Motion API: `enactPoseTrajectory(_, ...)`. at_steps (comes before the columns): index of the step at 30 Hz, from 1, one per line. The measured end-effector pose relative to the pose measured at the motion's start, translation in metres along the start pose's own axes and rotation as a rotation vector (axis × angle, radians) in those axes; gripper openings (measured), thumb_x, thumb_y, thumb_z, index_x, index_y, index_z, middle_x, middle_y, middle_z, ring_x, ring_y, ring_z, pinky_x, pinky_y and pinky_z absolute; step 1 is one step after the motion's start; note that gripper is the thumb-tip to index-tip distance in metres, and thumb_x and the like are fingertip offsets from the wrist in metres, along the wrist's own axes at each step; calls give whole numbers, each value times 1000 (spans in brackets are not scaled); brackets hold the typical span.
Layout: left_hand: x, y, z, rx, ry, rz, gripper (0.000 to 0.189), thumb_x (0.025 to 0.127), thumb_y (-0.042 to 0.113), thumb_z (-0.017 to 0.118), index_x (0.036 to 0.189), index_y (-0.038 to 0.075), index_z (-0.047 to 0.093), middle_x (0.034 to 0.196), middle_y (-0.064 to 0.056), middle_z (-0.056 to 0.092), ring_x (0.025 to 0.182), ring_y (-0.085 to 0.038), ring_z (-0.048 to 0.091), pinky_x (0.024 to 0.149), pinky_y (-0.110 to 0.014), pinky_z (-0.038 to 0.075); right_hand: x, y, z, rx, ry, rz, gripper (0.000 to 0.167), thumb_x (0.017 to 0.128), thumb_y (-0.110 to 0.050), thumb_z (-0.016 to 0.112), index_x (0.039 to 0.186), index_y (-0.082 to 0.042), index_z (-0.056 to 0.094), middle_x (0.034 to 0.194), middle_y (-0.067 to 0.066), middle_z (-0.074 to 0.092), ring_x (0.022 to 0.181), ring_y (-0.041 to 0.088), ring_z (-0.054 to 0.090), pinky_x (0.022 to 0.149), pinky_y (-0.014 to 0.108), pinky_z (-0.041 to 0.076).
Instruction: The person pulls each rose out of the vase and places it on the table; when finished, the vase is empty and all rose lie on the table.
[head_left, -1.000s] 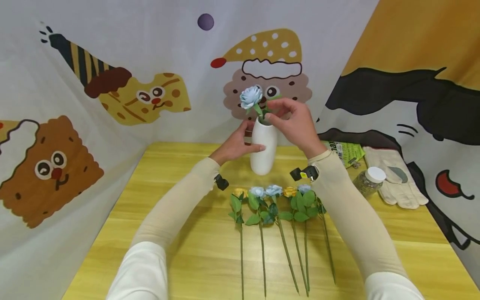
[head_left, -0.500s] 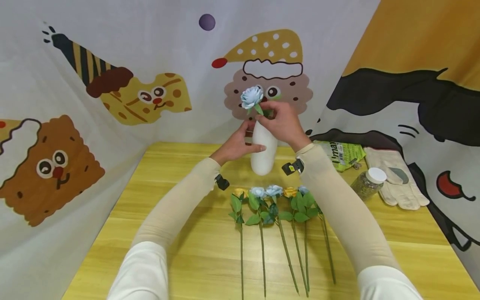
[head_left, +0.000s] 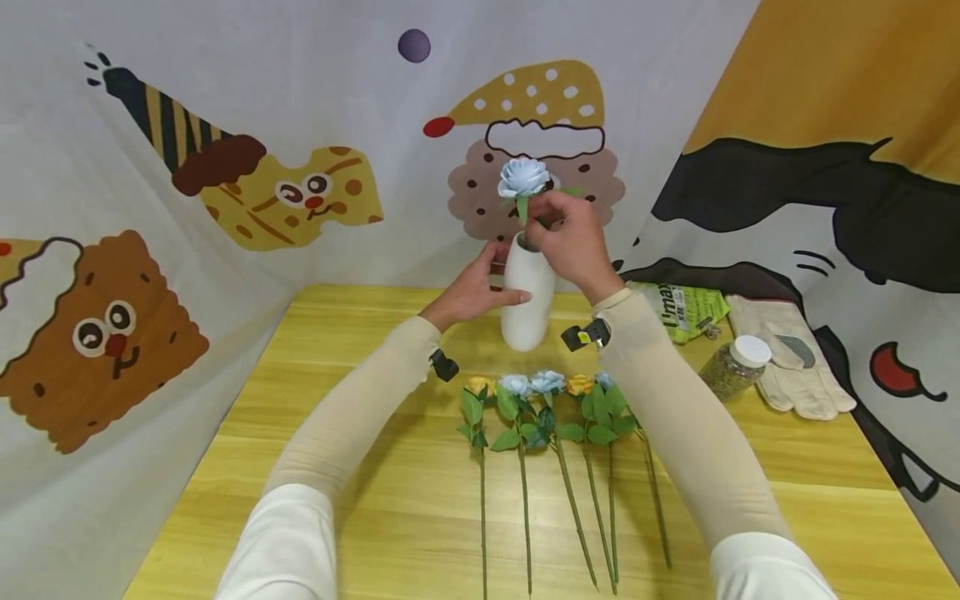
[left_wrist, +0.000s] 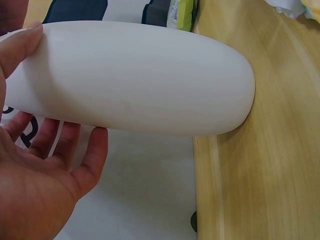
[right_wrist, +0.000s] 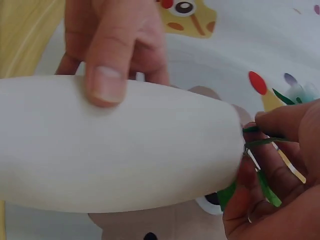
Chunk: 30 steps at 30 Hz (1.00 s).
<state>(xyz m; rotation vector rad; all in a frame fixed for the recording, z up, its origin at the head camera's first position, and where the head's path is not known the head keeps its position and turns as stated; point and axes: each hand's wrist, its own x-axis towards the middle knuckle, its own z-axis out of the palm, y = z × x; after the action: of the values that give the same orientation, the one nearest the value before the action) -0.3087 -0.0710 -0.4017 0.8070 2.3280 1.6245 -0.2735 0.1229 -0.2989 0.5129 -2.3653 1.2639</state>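
Observation:
A white vase (head_left: 527, 308) stands on the wooden table near its back edge. My left hand (head_left: 472, 289) holds its side, the thumb on the front and the fingers around the back; the left wrist view shows the fingertips against the vase (left_wrist: 135, 80). At the mouth, my right hand (head_left: 576, 247) pinches the green stem of a light blue artificial rose (head_left: 523, 177). The bloom rises above the rim, and the lower stem is hidden inside the vase. In the right wrist view, green leaves (right_wrist: 269, 189) show between the right fingers (right_wrist: 280, 172).
In front of the vase lie several blue and yellow artificial roses (head_left: 547, 382) in a row, stems toward me. To the right are a jar with a white lid (head_left: 738, 367), a green packet (head_left: 686, 311) and work gloves (head_left: 795, 358). A printed cloth (head_left: 337, 67) hangs behind.
My right hand has moved left and in to the vase mouth and now pinches the stem. The bloom has shifted right and slightly up, turning more upright. My left hand stays on the vase.

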Motion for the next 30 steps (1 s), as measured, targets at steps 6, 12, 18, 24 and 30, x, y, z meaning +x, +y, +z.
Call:
enactPoseTrajectory(6,-1,0,0,14,5,-11,82,89,42,86,152,22,38,150,-2,48,134,-24,53,105,-45,57,-6,-3,-12,78,125,38,15,96,-15,72,105,-3,76,97,5,75,89,13,64,75,22,49)
enactPoseTrajectory(12,-1,0,0,15,10,-7,80,90,40,86,151,21,38,148,-2,49,133,-24,54,106,-46,57,-13,-2,-23,188,261,63,22,96,-19,77,107,-1,75,87,-16,66,87,6,61,68,21,46)
enactPoseTrajectory(18,-2,0,0,15,13,-4,80,89,38,87,150,21,39,148,-3,49,133,-24,54,106,-45,57,-21,0,-34,290,382,46,23,96,-17,79,113,-1,76,91,-18,70,88,5,64,69,20,48)
enactPoseTrajectory(24,-2,0,0,18,19,-4,79,89,37,87,149,21,39,146,-3,50,132,-25,54,105,-45,58,-30,6,-43,436,452,32,19,97,-12,78,114,-4,76,94,-11,78,92,9,72,78,20,55)
enactPoseTrajectory(30,-1,-1,0,16,15,-8,79,89,37,87,150,21,39,146,-3,50,133,-24,54,107,-44,57,-36,11,-50,579,532,4,13,95,-4,77,108,-6,76,93,-2,80,91,11,76,83,22,57)
